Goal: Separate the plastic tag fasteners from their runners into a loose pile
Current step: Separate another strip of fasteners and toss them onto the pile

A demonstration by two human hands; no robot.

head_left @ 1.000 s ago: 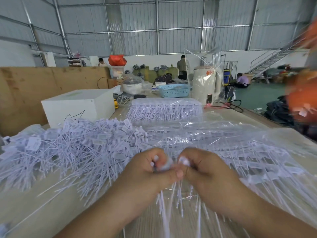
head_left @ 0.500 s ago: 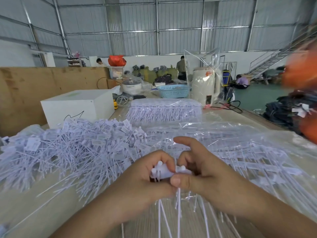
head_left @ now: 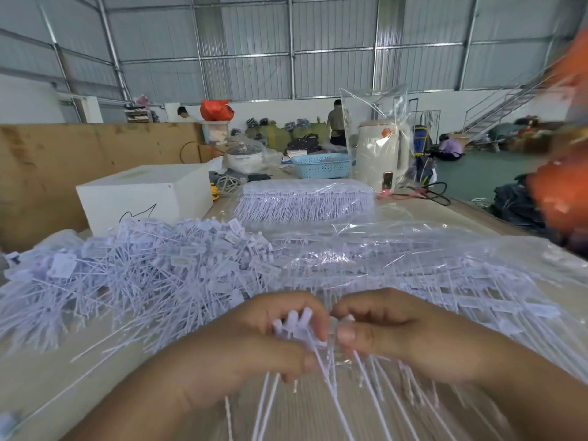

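Tag fasteners held in both hands

Tag fasteners (head_left: 299, 326) sit btwn both hands at bottom centre, stems hanging down twd the camera. Left hand (head_left: 270, 342) grips a small bunch, fingers curled round the heads. Right hand (head_left: 381, 329) pinches the strip just beside it, thumb & fingers closed on it. Loose pile (head_left: 133, 275) lies to the left on the table (head_left: 47, 377). Bagged strips (head_left: 413, 265) spread to the right; another bagged bundle (head_left: 305, 200) further back, near a white box (head_left: 143, 198).

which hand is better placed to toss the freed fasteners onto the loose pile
Left. The left hand already grips the bunch of fasteners, and the loose pile lies on its side; the right hand would probably have to cross over.
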